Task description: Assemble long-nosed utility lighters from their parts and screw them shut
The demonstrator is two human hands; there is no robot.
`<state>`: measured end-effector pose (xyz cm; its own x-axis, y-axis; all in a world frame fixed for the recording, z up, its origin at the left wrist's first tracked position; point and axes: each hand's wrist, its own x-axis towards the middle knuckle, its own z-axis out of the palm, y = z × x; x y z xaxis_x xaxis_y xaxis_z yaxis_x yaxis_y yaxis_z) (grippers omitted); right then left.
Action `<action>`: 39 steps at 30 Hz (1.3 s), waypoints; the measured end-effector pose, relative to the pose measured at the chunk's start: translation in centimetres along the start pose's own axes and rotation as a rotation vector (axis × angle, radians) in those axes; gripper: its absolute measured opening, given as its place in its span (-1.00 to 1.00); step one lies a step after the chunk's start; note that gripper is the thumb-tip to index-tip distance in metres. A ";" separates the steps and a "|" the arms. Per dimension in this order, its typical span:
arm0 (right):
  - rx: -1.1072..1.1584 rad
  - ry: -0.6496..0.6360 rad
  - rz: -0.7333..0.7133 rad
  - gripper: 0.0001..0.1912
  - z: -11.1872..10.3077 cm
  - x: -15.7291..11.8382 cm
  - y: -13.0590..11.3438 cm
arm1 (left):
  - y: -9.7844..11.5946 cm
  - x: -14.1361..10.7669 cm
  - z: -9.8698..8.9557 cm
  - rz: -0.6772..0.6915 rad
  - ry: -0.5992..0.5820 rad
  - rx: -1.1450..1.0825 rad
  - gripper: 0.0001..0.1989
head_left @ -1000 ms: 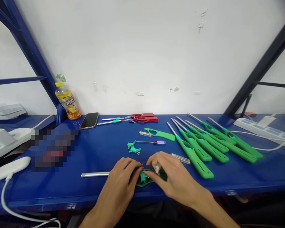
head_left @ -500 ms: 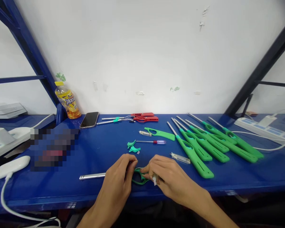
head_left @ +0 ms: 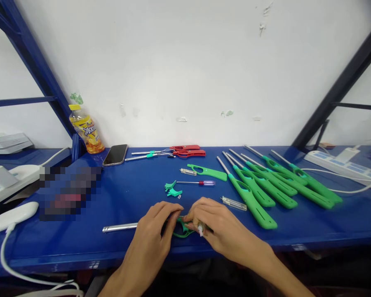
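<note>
My left hand [head_left: 156,233] is closed at the front end of a green lighter body [head_left: 182,234], fingertips pinched near its trigger opening. From under that hand a silver lighter tube [head_left: 120,227] sticks out to the left. My right hand [head_left: 214,225] presses thumb and fingertips at the green trigger area, and a small piece with a whitish tip [head_left: 200,229] is tucked in its curled fingers. My fingers cover most of the green body. Just beyond lie teal trigger pieces [head_left: 174,191], a screwdriver [head_left: 199,182], a clear fuel tank [head_left: 234,203] and a green half shell [head_left: 208,171].
Several green lighters [head_left: 253,202] lie fanned out at the right. Red lighter shells [head_left: 188,152] with wired tubes lie at the back, near a phone [head_left: 115,154] and a drink bottle [head_left: 86,130]. Power strips stand at both sides, the right one [head_left: 343,165] with cables.
My right hand's fingertips have shifted slightly at the trigger area. The left hand stays almost in place, and the whole view has moved a little.
</note>
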<state>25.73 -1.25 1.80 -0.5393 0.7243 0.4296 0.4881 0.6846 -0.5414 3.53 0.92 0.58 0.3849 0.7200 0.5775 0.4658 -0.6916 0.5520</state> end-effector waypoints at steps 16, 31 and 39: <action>0.043 -0.023 0.042 -0.68 0.1 -0.3 0.1 | 0.6 -0.5 0.2 0.137 0.012 0.109 -0.79; 0.006 0.048 0.102 -0.65 0.0 0.0 -0.2 | 0.7 -0.7 0.2 0.174 0.039 0.124 -0.82; 0.028 0.037 0.104 -0.63 0.0 0.0 -0.1 | 0.2 -0.5 0.4 0.217 0.030 0.169 -0.77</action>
<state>25.68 -1.31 1.89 -0.4606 0.7943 0.3960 0.5208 0.6032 -0.6041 3.70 0.48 0.16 0.4676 0.5525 0.6900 0.5024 -0.8084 0.3068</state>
